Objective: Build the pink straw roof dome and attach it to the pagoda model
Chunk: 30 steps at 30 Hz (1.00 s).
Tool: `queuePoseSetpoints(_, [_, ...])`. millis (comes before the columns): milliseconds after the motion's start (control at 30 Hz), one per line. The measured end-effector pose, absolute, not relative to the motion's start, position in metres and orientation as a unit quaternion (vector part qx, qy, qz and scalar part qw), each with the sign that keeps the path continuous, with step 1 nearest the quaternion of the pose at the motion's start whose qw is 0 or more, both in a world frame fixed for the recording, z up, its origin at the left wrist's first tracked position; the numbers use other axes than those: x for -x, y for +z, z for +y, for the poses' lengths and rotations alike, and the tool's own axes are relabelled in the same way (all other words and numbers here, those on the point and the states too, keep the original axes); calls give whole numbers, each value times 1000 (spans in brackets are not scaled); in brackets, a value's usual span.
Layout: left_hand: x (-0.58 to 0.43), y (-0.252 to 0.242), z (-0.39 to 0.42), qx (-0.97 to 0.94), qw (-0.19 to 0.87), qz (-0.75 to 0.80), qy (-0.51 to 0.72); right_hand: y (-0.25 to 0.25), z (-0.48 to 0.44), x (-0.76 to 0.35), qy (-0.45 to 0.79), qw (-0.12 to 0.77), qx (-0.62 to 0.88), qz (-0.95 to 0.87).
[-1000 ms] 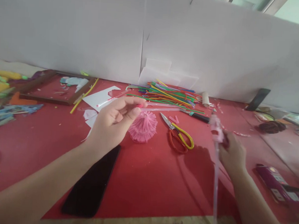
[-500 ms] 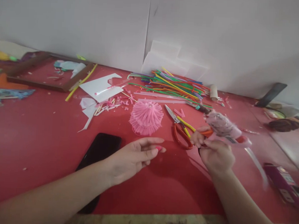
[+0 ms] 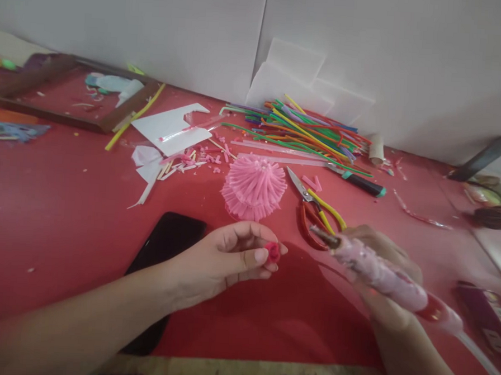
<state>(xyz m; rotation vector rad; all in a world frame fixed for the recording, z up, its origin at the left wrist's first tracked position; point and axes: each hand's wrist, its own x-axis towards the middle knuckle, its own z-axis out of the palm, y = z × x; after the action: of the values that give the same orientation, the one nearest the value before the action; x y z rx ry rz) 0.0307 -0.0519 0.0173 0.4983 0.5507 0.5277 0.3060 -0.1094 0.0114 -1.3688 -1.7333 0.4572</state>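
My left hand [image 3: 225,259] pinches a small red curled piece [image 3: 273,252], fuzzy like a coiled pipe cleaner, between thumb and fingertips. My right hand [image 3: 390,279] is wrapped around a glue gun [image 3: 380,275] with a worn pinkish-white body. Its metal nozzle points left toward the red piece, with a gap between them. From its back end runs a pale strip. Just beyond my left hand stands a pink tiered piece [image 3: 254,187] made of many short fuzzy strands. Pliers or cutters with red and yellow handles [image 3: 310,213] lie close to the nozzle.
A black phone [image 3: 167,239] lies under my left forearm. Behind are a pile of coloured pipe cleaners [image 3: 304,131], a craft knife [image 3: 362,184], a cardboard tube [image 3: 376,149], white paper [image 3: 169,130] and pink scraps. A brown frame [image 3: 48,115] lies at far left.
The glue gun has swung round and come nearer, its nozzle now toward my left hand. The craft knife behind it shows fully. My left hand has turned the red piece into clearer view.
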Motion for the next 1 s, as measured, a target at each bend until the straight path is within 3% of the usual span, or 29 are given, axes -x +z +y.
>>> queuePoseSetpoints(233, [-33,18,-56,-282,866,247,331,28,-120,-292,114,379,479,-783])
queuePoseSetpoints(433, [-32,20,-58,-386,767,311,408,29,-117,-287,91,381,470,-791])
queuePoseSetpoints(1000, [-33,24,-58,-438,741,302,409,32,-122,-281,95,379,481,-785])
